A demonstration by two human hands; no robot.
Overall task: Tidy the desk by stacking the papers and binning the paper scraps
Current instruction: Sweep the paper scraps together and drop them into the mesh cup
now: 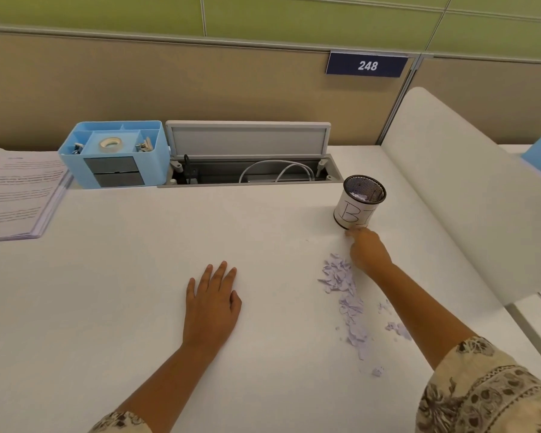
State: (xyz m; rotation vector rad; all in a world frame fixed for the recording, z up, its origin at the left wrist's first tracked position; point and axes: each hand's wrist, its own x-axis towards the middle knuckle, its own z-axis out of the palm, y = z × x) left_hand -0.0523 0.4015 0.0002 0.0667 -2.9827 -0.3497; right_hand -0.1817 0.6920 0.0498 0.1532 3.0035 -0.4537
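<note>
— Many little paper scraps (pixel 345 292) lay on the desk (pixel 138 292), nearest the person. Which way did they run?

— In a long line, from near the person's sleeve up toward the bin (pixel 359 202).

— What was the left hand (pixel 211 303) doing?

— It lay flat on the desk, fingers open, holding nothing.

— And the right hand (pixel 367 251)?

— It was curled at the far end of the scraps, just below the bin. I could not tell if it held any.

— How should the scraps be picked up?

— I think by pushing them into one heap, then taking big pinches.

— And the papers (pixel 16 195)?

— Stacked at the far left, beside the blue organizer (pixel 116 153).
</note>
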